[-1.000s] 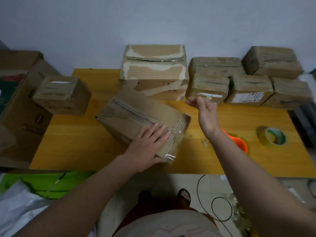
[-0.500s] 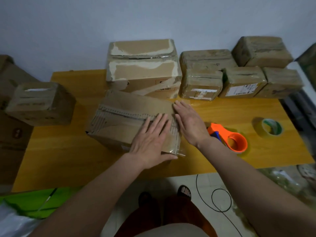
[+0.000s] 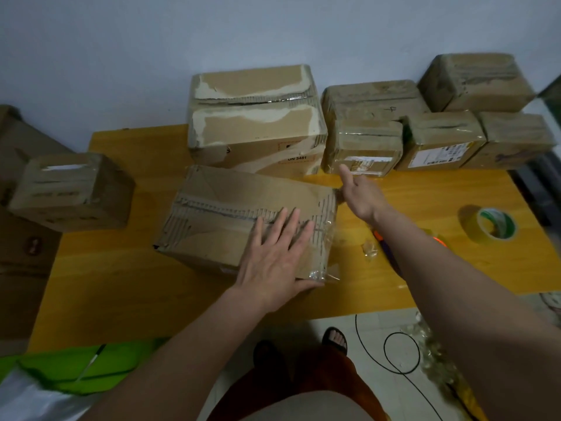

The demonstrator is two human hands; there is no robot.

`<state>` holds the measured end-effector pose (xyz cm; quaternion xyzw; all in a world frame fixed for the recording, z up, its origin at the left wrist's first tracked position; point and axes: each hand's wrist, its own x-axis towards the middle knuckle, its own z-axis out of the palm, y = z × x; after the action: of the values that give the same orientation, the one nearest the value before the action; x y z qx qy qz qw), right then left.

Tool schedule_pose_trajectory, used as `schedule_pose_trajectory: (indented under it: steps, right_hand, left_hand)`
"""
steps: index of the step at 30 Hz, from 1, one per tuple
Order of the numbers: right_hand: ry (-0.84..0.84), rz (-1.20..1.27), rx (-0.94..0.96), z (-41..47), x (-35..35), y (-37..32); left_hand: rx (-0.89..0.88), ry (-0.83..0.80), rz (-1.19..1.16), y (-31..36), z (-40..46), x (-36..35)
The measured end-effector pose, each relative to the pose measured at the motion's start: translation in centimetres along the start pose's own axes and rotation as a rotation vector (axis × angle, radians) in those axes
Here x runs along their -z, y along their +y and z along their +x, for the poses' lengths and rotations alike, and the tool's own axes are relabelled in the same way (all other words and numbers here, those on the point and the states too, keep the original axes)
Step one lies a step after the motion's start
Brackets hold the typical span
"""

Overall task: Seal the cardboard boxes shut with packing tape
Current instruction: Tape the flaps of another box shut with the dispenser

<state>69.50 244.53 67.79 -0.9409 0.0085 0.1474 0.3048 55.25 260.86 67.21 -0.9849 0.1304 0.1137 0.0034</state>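
A wooden table (image 3: pixel 127 268) holds a cardboard box (image 3: pixel 243 220) at its middle, long side running left to right and angled slightly. The left hand (image 3: pixel 273 259) lies flat, fingers straight, pressing clear tape at the box's right end. The right hand (image 3: pixel 361 192) reaches the far right corner, thumb up; its fingers are hidden.

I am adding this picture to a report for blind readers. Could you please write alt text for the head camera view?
A left hand presses flat on a cardboard box on a yellow table, while the right hand is open at the box's far right corner. More boxes stand behind; a tape roll lies to the right.
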Motion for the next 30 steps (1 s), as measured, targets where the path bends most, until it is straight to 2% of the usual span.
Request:
schedule_pose_trajectory:
  steps: [3,5,8,10,12,14,18,19,23,25,27,30]
  right_hand:
    - [0.249,0.139,-0.022,-0.7,0.6,0.3]
    - [0.342,0.212,0.138,-2.5,0.0,-0.8]
    - [0.153,0.113,0.411,-3.9,-2.7,-2.6]
    - [0.031,-0.014,0.442,-3.3,-4.6,-2.7]
    - [-0.004,-0.037,0.407,-2.5,-5.6,-2.5]
    - [-0.02,0.083,0.369,-2.0,-5.9,-2.5]
    - [-0.114,0.62,0.218,-1.5,-5.6,-2.3]
    - [-0.13,0.676,0.187,-1.3,-5.6,-2.0]
    - [-0.148,0.576,0.158,-0.4,-5.9,-0.9]
    - [-0.035,0.578,0.131,-0.1,-5.8,-0.4]
    - [0.092,0.504,0.246,0.1,-5.5,-0.4]
    - [0.088,0.257,0.461,0.9,-5.5,-0.9]
  left_hand:
    - [0.162,-0.01,-0.078,1.4,0.4,0.2]
    - [0.241,-0.011,-0.109,2.5,1.0,0.3]
    - [0.256,-0.005,-0.07,3.3,1.6,0.6]
    - [0.217,-0.01,-0.067,3.0,1.5,0.8]
    - [0.152,-0.013,-0.084,2.0,1.3,0.9]
    - [0.076,-0.011,-0.089,1.0,1.2,0.8]
    - [0.018,0.025,-0.095,0.4,1.1,0.7]
    - [0.016,0.034,-0.091,0.5,1.0,0.7]
    - [0.015,0.05,-0.098,0.4,1.0,0.4]
    - [0.008,0.062,-0.11,0.3,1.0,0.3]
    - [0.009,0.084,-0.113,0.2,1.0,0.2]
    - [0.002,0.086,-0.114,0.2,1.0,0.1]
